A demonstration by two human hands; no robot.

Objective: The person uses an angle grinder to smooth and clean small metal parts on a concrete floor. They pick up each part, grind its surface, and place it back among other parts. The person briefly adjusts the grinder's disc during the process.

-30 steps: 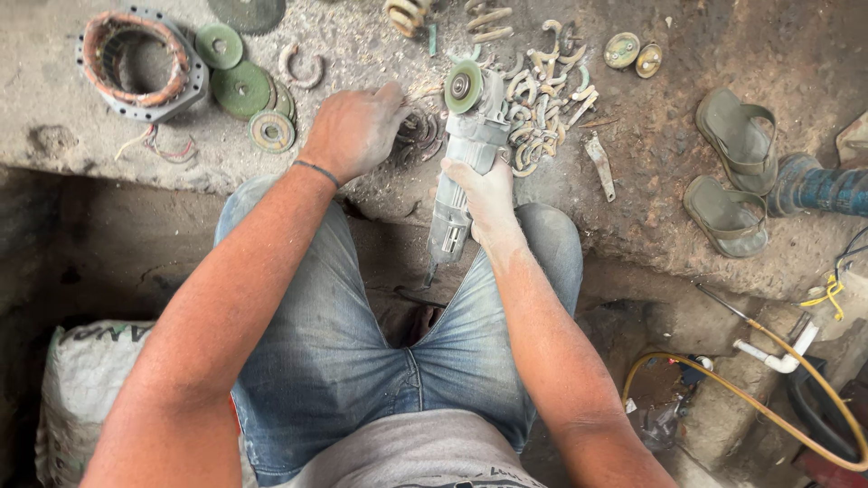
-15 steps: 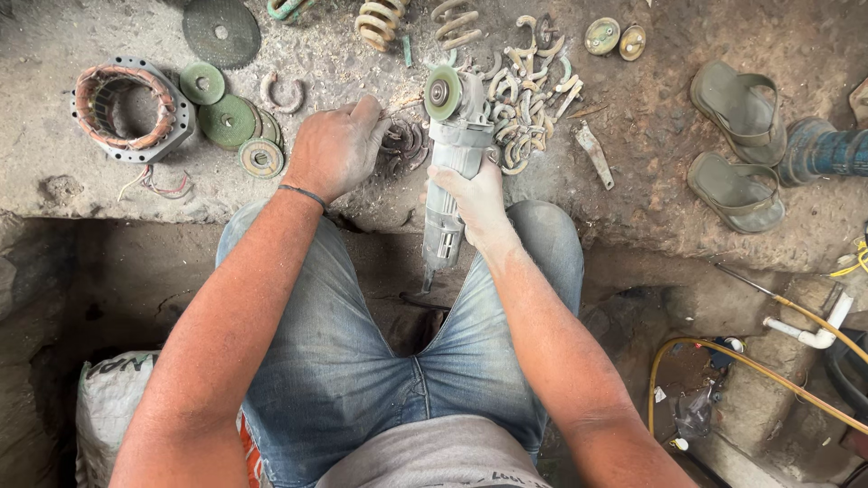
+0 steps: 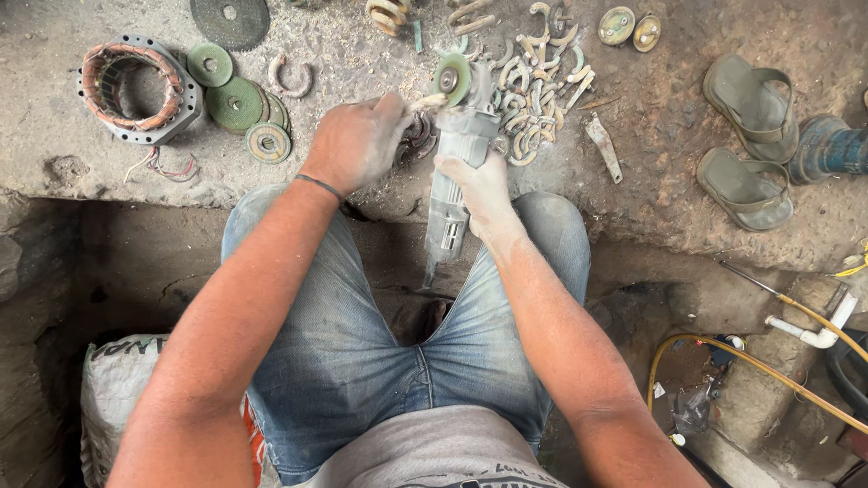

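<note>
A rough, dusty concrete floor (image 3: pixel 380 54) fills the upper frame, dropping to a dark pit where a person in jeans sits with knees apart.

Head view: at centre, the right hand (image 3: pixel 484 185) is wrapped tight around the grey body of an angle grinder (image 3: pixel 452 190), whose green disc (image 3: pixel 451 78) points toward the top of the frame. The left hand (image 3: pixel 357 145), just left of it, pinches a small curved metal piece (image 3: pixel 429 103) against the disc's edge. A heap of similar curved hooks (image 3: pixel 533 86) lies just right of the disc; I cannot tell which are finished, so the share done stays unclear. Upper left holds a copper-wound motor stator (image 3: pixel 136 86) and loose green discs (image 3: pixel 237 104). Two sandals (image 3: pixel 746 136) rest at upper right, and a yellow hose (image 3: pixel 750 361) curls at lower right.
</note>
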